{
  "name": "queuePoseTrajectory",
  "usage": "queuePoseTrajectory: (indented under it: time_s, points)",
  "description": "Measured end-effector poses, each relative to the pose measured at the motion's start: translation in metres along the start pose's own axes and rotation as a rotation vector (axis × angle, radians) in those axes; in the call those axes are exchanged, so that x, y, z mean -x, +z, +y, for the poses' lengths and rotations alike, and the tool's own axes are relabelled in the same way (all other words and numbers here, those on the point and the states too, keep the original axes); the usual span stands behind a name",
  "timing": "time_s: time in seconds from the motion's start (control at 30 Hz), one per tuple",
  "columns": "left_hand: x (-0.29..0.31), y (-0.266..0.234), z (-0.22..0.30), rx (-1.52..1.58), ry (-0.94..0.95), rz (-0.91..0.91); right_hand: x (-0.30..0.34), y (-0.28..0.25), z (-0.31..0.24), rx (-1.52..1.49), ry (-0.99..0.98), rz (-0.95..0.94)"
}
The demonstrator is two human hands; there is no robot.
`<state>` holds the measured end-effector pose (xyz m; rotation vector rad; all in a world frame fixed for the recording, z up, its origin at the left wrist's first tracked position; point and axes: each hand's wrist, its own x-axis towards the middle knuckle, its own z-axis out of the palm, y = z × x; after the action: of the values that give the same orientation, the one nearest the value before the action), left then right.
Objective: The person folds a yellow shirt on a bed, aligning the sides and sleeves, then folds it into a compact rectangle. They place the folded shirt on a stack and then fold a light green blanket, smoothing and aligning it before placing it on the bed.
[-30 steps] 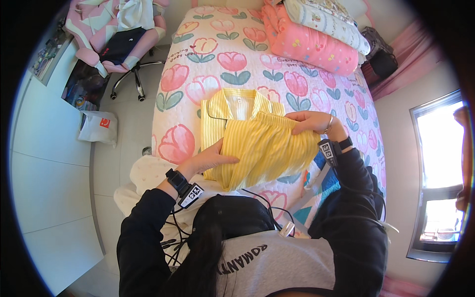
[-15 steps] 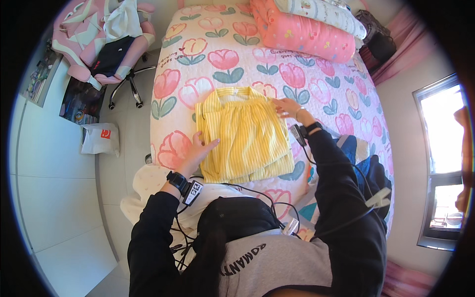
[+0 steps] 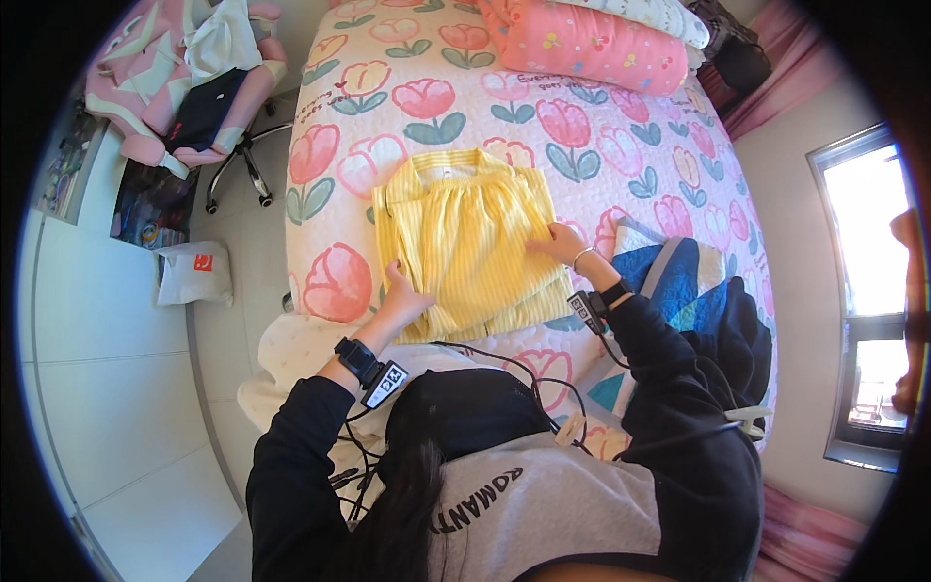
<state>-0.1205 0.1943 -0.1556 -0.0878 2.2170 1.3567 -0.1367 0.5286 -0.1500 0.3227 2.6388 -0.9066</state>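
Yellow-and-white striped pajamas lie on a tulip-print bedspread (image 3: pixel 373 73). The pajama top (image 3: pixel 412 184), collar at the far end, is underneath. Gathered at the waistband, the pajama pants (image 3: pixel 475 247) are folded over it. My left hand (image 3: pixel 400 303) rests at the near left edge of the stack, its thumb spread away from the fingers. At the right edge, my right hand (image 3: pixel 564 244) has its thumb and fingers closed on the side of the pants. Some of its fingers are hidden.
A pink floral quilt (image 3: pixel 582 44) lies rolled at the far end of the bed. On the right are a blue patchwork cloth (image 3: pixel 679 276) and dark clothing (image 3: pixel 737 335). Black cables (image 3: pixel 514 364) trail near my lap. A pink-and-white chair (image 3: pixel 165 107) and white bag (image 3: pixel 194 272) stand left.
My right hand has come down from the far right corner to the right side of the pants and closed there. My left hand has stayed by the left edge. The view has shifted slightly.
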Motion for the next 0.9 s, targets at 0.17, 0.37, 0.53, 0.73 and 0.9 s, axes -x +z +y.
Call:
queuePoseTrajectory:
  time_s: [0.17,0.37,0.53,0.73,0.9]
  points:
    - [0.005,-0.02,0.013,0.08,0.032,-0.046,0.003,-0.02,-0.023,-0.133,0.043,-0.048]
    - [0.008,-0.038,0.0,0.238,0.132,-0.22,0.047,-0.014,-0.002,-0.363,0.017,-0.022]
    - [0.014,-0.028,-0.016,-0.043,-0.04,-0.08,0.071,0.027,0.011,-0.443,0.341,0.01]
    - [0.014,-0.024,-0.013,-0.012,-0.02,-0.108,0.06,0.039,0.016,-0.404,0.094,0.208]
    - [0.017,-0.023,-0.019,-0.25,0.047,0.02,0.059,0.038,0.038,-0.155,0.088,0.255]
